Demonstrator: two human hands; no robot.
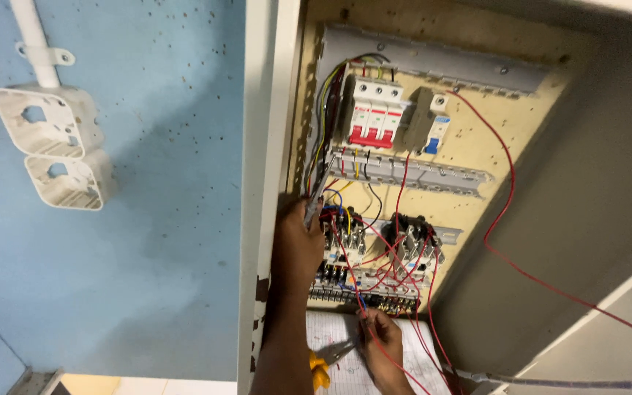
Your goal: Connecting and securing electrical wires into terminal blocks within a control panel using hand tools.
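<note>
blue wall [148, 241], two white junction boxes [56, 146], white conduit [34, 40]

1. The open cream metal cabinet [587, 219] fills the right; the blue painted wall [148, 241] spreads to its left.
2. On that wall, far left, two white plastic junction boxes [53, 146] sit one below the other, under a white conduit pipe [34, 36].
3. Inside the cabinet, the red-and-white three-pole breaker [376, 113] sits up top, the small blue-and-white breaker [439, 124] just right of it.
4. Below them runs the grey slotted wire duct [418, 174].
5. Under the duct, two black contactors [378, 241] sit side by side.
6. The left hand [298, 245] is against the left contactor.
7. The right hand [383, 340] lies nearest, below the terminal strip [363, 296], over the white paper diagram [330, 333].
</note>
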